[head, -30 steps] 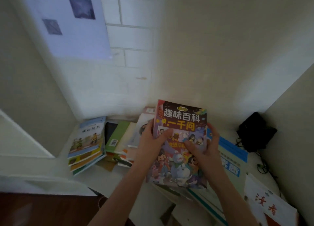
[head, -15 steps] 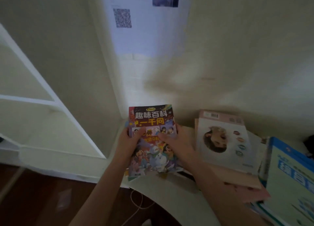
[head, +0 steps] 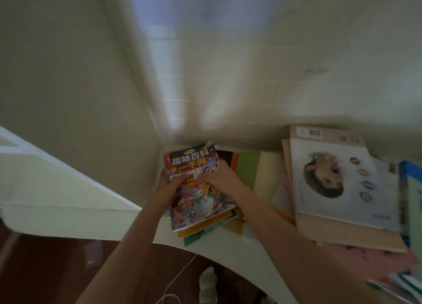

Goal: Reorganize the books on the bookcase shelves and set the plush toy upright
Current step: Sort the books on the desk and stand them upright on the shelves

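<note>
Grip: left hand (head: 170,187) and right hand (head: 220,178) pinch the cartoon book (head: 201,201) by its side edges, thumbs on the cover.
Book position: atop a small stack (head: 205,229) in the counter (head: 228,246) corner.
Long axis: runs away toward the wall.
Nearer hand: neither; the book lies between both.

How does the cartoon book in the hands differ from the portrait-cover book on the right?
Cover: the cartoon book is dark and crowded with characters; the portrait book is pale with one oval face.
Handling: the left hand and right hand grip the cartoon book's sides; nothing touches the portrait book.
Size: the cartoon book looks smaller than the portrait book.
Both are on top of piles of other books.
</note>
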The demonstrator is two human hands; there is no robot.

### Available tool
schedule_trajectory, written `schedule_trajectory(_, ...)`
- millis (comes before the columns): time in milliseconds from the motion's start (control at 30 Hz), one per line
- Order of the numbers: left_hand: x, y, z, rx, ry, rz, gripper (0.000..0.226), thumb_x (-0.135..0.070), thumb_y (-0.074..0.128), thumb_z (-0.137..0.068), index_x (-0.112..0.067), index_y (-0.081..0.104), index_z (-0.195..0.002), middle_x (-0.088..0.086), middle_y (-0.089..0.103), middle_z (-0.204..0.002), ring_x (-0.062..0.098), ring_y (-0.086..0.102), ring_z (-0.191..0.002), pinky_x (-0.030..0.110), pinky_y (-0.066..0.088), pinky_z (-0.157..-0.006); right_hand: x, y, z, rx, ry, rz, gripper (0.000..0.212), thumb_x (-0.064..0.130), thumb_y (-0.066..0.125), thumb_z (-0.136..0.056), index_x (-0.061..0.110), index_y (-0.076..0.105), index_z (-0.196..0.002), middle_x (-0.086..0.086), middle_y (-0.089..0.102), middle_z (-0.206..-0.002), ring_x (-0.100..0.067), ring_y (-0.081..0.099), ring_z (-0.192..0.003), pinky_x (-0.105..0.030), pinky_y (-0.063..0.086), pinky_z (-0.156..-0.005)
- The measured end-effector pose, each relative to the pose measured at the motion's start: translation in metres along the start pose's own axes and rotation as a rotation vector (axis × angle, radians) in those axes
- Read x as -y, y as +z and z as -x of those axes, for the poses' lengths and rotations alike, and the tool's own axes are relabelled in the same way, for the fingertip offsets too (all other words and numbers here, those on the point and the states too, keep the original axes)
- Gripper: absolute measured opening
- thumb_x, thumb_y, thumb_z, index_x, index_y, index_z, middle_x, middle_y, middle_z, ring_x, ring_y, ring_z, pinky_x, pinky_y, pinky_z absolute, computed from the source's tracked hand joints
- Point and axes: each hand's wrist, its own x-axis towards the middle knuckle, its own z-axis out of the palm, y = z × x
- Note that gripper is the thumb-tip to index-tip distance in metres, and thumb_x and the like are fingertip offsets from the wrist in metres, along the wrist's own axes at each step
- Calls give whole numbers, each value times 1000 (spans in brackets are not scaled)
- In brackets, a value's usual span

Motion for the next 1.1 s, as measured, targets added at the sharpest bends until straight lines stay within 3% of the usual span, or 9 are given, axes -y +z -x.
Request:
schedule_trajectory(200, 6, -5, -12, -78, -163, -87, 29, -38, 69, -82, -12, 66, -96, 17, 70, -102, 30, 66, -92, 43, 51, -92, 3, -6, 8, 49, 116, -18, 96, 45, 70, -81, 3, 18, -149, -12, 40, -144, -26, 48, -124, -35, 48, -94)
schedule_trajectory(267, 8, -8, -11, -50, -218, -110, 26, -35, 66, -85, -10, 64, -91, 14, 71, -90, 25, 68, -81, 36, 55, -81, 6, -10, 8, 87, 124, -21, 63, 41, 72, -81, 1, 51, -124, -9, 59, -115, -18, 58, -98, -25, 49, -74)
schedule_trajectory(367, 9, -10, -3, -48, -222, -49, 19, -28, 62, -89, -10, 58, -86, 7, 66, -75, 17, 61, -62, 26, 46, -54, 12, -13, 14, 147, 133, -47, 29, 33, 74, -81, 9, 60, -91, -3, 59, -90, -14, 56, -81, -22, 45, -67)
schedule_trajectory(567, 16, -16, 8, -9, -246, 212, 52, -37, 79, -66, -1, 65, -102, 16, 71, -98, 30, 67, -92, 41, 52, -90, 17, -20, 28, 217, 85, -112, 72, 32, 82, -70, 3, 50, -127, -1, 53, -123, -18, 52, -114, -33, 47, -96)
schedule_trajectory(667, 2, -10, 17, -12, -75, 269, 36, -24, 85, -61, -8, 59, -80, 2, 67, -62, 13, 63, -54, 22, 52, -53, 12, -27, 34, 255, -97, -188, 62, 22, 83, -70, 14, 58, -126, -6, 64, -123, -23, 62, -111, -45, 50, -97)
schedule_trajectory(733, -17, -10, 26, -17, 105, 225, 51, -33, 88, -44, -10, 58, -78, -4, 61, -51, 10, 56, -43, 17, 46, -41, 10, -33, 42, 251, -228, -260, 60, 8, 76, -78, 14, 51, -132, -2, 64, -123, -19, 63, -112, -35, 53, -92)
schedule_trajectory(800, -37, -13, 39, -32, 291, 166, 75, -43, 91, -30, -4, 62, -87, -1, 66, -61, 14, 61, -52, 21, 50, -48, 8, -35, 48, 191, -337, -337, 72, 0, 75, -78, 13, 39, -138, -3, 61, -127, -15, 62, -113, -27, 54, -85)
schedule_trajectory(900, -61, -25, 44, -42, 458, 78, 95, -47, 92, -38, 3, 60, -112, 4, 72, -96, 20, 68, -90, 39, 55, -82, 11, -32, 46, 111, -380, -314, 95, 9, 83, -70, 8, 26, -145, -13, 53, -136, -20, 62, -114, -39, 54, -91)
schedule_trajectory(1100, -38, -35, 46, 14, 399, -133, 113, -34, 89, -28, -8, 44, -129, 4, 64, -108, 1, 65, -93, 19, 54, -78, -6, -20, 44, 147, -318, -202, 91, 10, 84, -68, 10, 29, -141, -13, 54, -132, -25, 56, -121, -48, 46, -101)
